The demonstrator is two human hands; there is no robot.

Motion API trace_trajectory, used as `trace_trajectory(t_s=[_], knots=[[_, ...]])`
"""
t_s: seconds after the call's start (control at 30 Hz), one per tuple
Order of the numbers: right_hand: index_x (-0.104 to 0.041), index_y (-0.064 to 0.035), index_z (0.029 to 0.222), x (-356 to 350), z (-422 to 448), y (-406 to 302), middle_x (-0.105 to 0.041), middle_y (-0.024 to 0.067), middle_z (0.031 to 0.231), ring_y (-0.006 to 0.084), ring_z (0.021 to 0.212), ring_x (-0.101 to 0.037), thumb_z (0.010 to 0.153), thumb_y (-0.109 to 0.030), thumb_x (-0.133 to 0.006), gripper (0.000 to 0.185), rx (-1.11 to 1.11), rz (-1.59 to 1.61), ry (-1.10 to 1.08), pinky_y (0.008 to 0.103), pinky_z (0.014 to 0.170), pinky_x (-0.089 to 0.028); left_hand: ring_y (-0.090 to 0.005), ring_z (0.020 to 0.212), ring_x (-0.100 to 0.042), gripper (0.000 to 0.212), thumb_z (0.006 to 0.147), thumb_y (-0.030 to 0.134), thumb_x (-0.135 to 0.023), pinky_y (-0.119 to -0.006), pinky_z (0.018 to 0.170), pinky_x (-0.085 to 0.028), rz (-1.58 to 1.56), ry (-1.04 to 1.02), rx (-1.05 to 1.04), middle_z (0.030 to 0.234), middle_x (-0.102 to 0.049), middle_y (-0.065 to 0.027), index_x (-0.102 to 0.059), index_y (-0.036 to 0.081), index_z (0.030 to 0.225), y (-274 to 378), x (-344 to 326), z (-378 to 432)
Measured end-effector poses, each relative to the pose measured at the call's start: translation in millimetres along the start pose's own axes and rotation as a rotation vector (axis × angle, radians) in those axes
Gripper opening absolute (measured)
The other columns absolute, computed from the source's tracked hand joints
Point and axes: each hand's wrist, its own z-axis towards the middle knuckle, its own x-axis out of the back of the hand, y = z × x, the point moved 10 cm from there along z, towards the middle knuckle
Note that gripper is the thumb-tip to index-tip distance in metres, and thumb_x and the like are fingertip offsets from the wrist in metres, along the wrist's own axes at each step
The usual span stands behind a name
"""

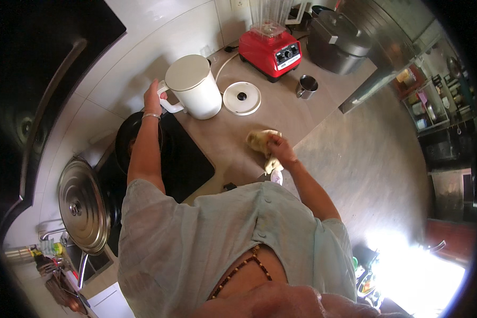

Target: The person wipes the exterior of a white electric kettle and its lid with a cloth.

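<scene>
My left hand (pixel 154 97) grips the handle of a white lidded pitcher (pixel 200 93), which stands at the back of the counter near the tiled wall. Its fingers wrap round the handle, partly out of sight. In my right hand (pixel 281 150) is a crumpled pale yellow cloth (pixel 258 140), held near the counter's front edge; part of it hangs below the fist. Whether the cloth touches the countertop (pixel 222 137) I cannot tell. Just right of the pitcher lies a round white lid (pixel 248 105) with a black knob.
A red blender base (pixel 268 51) with a clear jar stands behind the lid. Right of it are a steel mug (pixel 307 86) and a large grey lidded pot (pixel 338 43). By my left arm are a black cooktop (pixel 187 159), a dark pan (pixel 123 135) and a big metal lid (pixel 83 206).
</scene>
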Motion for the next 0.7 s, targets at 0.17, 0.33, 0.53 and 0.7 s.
trace_trajectory(t_s=[0.17, 0.33, 0.53, 0.7], knots=[[-0.056, -0.0015, 0.118, 55.6, 0.5, -118.7, -0.063, 0.0079, 0.104, 0.0171, 0.095, -0.062, 0.091, -0.005, -0.047, 0.029, 0.290, 0.392, 0.079, 0.0289, 0.084, -0.050, -0.0133, 0.049, -0.043, 0.033, 0.092, 0.031, -0.051, -0.028, 0.051, -0.036, 0.131, -0.128, -0.069, 0.057, -0.046, -0.0029, -0.056, 0.002, 0.079, 20.4, -2.6, -19.8], [-0.049, 0.0008, 0.126, 52.5, -16.1, -249.5, -0.061, 0.0121, 0.113, 0.0200, 0.102, -0.061, 0.093, -0.003, -0.041, 0.034, 0.306, 1.041, -0.088, 0.0319, 0.089, -0.051, -0.0119, 0.053, -0.044, 0.031, 0.093, 0.029, -0.050, -0.027, 0.053, -0.035, -0.084, -0.136, 0.043, 0.062, -0.050, -0.0024, -0.056, 0.004, 0.076, 1.9, 7.2, -22.2], [-0.049, 0.0012, 0.124, 88.0, 35.5, -225.2, -0.062, 0.0145, 0.111, 0.0239, 0.100, -0.062, 0.094, -0.009, -0.044, 0.032, 0.453, 0.826, 0.111, 0.0345, 0.085, -0.051, -0.0122, 0.054, -0.044, 0.030, 0.092, 0.029, -0.051, -0.027, 0.053, -0.035, -0.089, -0.087, 0.052, 0.061, -0.048, -0.0022, -0.054, 0.006, 0.073, -2.5, 1.9, -21.7], [-0.049, 0.0026, 0.116, 107.1, 20.0, -87.0, -0.055, 0.0248, 0.113, 0.0397, 0.108, -0.050, 0.084, -0.036, -0.063, 0.052, 0.211, -0.610, 0.666, 0.0448, 0.095, -0.041, -0.0121, 0.054, -0.042, 0.029, 0.091, 0.029, -0.051, -0.028, 0.054, -0.035, -0.079, -0.111, 0.051, 0.061, -0.047, -0.0024, -0.054, 0.006, 0.073, 3.2, 2.5, -28.2]])
